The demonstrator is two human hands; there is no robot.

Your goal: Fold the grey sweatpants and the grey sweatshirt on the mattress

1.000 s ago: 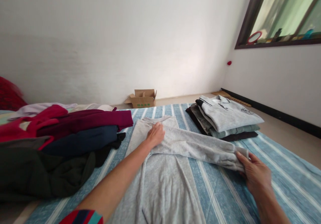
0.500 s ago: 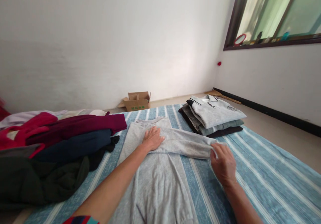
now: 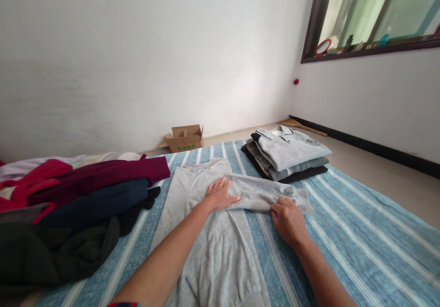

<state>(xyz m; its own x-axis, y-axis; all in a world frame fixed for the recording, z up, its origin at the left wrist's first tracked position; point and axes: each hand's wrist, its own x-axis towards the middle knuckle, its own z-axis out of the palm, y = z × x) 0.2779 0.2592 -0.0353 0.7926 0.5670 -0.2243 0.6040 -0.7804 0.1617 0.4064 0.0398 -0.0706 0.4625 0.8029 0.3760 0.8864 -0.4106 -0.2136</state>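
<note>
The grey shirt (image 3: 215, 243) lies on the striped sheet (image 3: 360, 238), left of the folded pile (image 3: 292, 153) and reaching nearer to the person. One sleeve (image 3: 256, 190) goes across the shirt, and its cuff (image 3: 304, 200) sticks out just in front of the pile. The left hand (image 3: 220, 194), left of the pile, is flat on the sleeve with its fingers spread and nothing pinched. The right hand (image 3: 288, 217), in front of the pile, rests bent fingers on the sleeve by the cuff; I can't tell if it pinches the cloth. To do this well, press softly on the left so nothing slips, pull the sleeve straight, and smooth out the bumps without nudging the pile.
</note>
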